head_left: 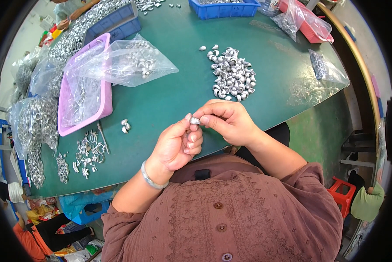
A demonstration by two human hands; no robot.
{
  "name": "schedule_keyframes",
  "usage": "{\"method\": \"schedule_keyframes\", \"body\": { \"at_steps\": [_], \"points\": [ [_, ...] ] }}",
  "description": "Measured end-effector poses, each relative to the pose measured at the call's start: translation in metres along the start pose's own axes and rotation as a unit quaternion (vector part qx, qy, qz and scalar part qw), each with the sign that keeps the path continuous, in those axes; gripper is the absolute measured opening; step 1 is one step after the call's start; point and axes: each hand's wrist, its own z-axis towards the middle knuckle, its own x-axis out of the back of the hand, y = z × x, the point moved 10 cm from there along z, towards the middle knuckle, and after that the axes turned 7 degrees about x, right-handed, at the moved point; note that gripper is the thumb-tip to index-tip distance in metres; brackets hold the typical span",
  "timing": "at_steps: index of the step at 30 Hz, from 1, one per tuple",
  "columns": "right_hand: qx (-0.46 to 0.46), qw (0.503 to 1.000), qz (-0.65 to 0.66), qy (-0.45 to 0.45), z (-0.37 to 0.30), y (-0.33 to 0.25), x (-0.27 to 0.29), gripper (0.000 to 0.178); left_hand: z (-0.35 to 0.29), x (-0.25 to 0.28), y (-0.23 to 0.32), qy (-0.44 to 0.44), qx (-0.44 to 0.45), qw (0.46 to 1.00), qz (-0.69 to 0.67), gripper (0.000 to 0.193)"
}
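Note:
Between my two hands, in front of my chest, is a small silver domed metal piece (195,121) with ridged lines on it. My left hand (177,143) pinches it from the left with thumb and forefinger, the other fingers curled. From the right, the thumb and forefinger of my right hand (225,120) close on its other end. Just beyond my hands lies a pile of similar hollow, curved silver pieces (233,76). A few more such pieces (125,125) rest on the green table to the left of my hands.
At left stand a purple basket (106,98) with a clear plastic bag (152,63) over it, bags of silver rings (37,120) and loose metal parts (89,150). Blue trays (224,10) and a red bin (314,32) line the far side. A red stool (342,194) stands at right.

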Motion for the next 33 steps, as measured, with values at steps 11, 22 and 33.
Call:
{"method": "schedule_keyframes", "body": {
  "at_steps": [11,22,33],
  "points": [
    [0.086,0.985,-0.148,0.015,0.003,-0.024,0.008,0.012,-0.013,-0.006,0.029,0.052,-0.077,0.993,0.072,0.025],
    [0.093,0.963,-0.243,0.066,-0.002,-0.034,0.048,0.008,-0.115,-0.079,0.21,0.313,-0.446,0.487,0.683,0.016],
    [0.04,0.929,-0.365,0.034,-0.01,-0.023,0.073,0.011,-0.044,-0.074,0.216,0.292,-0.235,0.223,0.9,0.027]
  ]
}}
